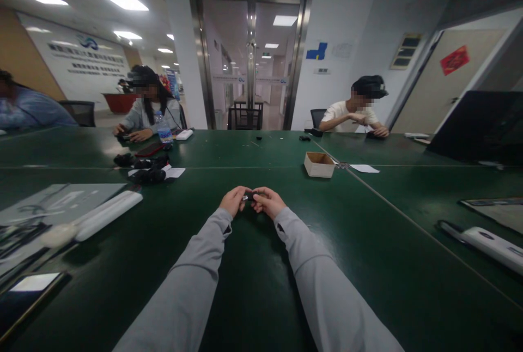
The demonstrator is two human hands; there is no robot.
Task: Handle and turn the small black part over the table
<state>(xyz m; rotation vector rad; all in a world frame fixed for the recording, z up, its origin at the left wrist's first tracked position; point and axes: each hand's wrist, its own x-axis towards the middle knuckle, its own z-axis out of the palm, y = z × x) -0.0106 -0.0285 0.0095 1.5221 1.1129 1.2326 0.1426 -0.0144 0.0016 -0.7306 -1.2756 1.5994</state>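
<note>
Both forearms in grey sleeves reach out over the green table [261,275]. My left hand [233,201] is closed, with its fingertips at the silver end of a small black object with a metal tip [250,197]. The black end of that object sits in the pinched fingers of my right hand [269,201]. Its exact kind is too small to make out, and the fingers cover part of it. The two hands are close together, a little above or resting on the tabletop; I cannot tell which.
An open cardboard box [319,167] stands ahead to the right, near a white paper [365,168]. To the left lie a white power strip [110,214], a phone [30,297] and dark gear [149,174] near a water bottle [164,129]. Several people sit around the table.
</note>
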